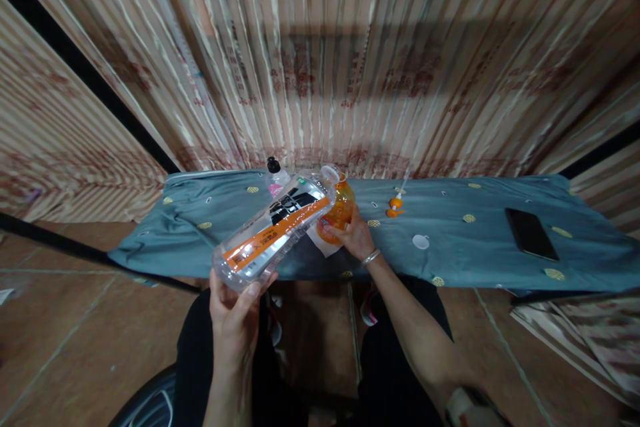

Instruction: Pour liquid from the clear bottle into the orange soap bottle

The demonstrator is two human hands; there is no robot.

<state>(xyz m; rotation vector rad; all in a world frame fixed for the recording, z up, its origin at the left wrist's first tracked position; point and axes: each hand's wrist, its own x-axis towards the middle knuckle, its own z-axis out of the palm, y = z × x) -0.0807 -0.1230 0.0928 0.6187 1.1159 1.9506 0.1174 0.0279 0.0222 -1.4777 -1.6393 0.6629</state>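
Observation:
A large clear plastic bottle (273, 230) with a silver and orange label is tilted, its base in my left hand (237, 307). The neck points up to the right, right by the mouth of an orange pump bottle without its pump (340, 210). My right hand (356, 237) is wrapped around that orange bottle, which stands on a white sheet (325, 243). Whether the two mouths touch, I cannot tell. An orange pump head (395, 205) with its tube lies to the right. Nearer me rests a round white disc (421, 241).
A bottle with a black cap (274, 170) stands behind the clear one. On the right of the narrow cloth-covered table (480, 253) lies a black phone (531, 233). A striped curtain (320, 67) hangs close behind, with dark poles (95, 67) at the sides.

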